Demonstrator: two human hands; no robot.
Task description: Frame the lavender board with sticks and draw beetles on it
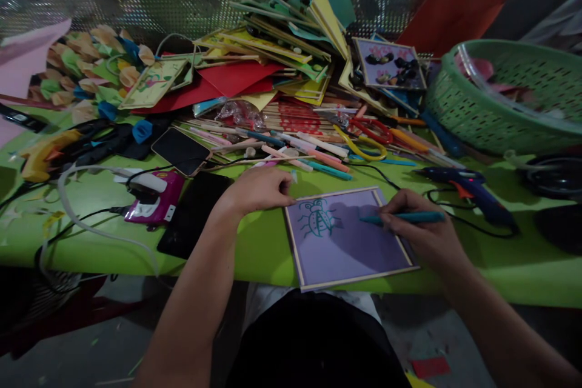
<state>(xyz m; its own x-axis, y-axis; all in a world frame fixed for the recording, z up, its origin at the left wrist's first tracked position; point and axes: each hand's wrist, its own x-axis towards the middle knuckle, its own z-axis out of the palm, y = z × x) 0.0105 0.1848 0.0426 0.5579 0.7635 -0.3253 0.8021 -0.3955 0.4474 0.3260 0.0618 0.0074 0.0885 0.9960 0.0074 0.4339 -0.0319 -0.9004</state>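
My right hand (416, 224) is closed around a teal marker pen (421, 216), its tip pointing left over a purple card (350, 257) framed with thin pale sticks. A teal line drawing of a bug (318, 220) with legs and feelers fills the card's upper left part. At the card's top left corner lies my left hand (264, 189), its fingers curled and thumb by the edge. A small pale bit shows at those fingertips, too small to name. The card lies flat at the front edge of the green table (259, 248).
Behind the card are loose marker pens (313, 151), yellow-handled scissors (364, 144) and piled framed cards (282, 42). A glue gun (477, 191) and a green basket (500, 97) stand at right. At left lie a pink power strip (157, 200), cables and a black tablet-like slab (193, 215).
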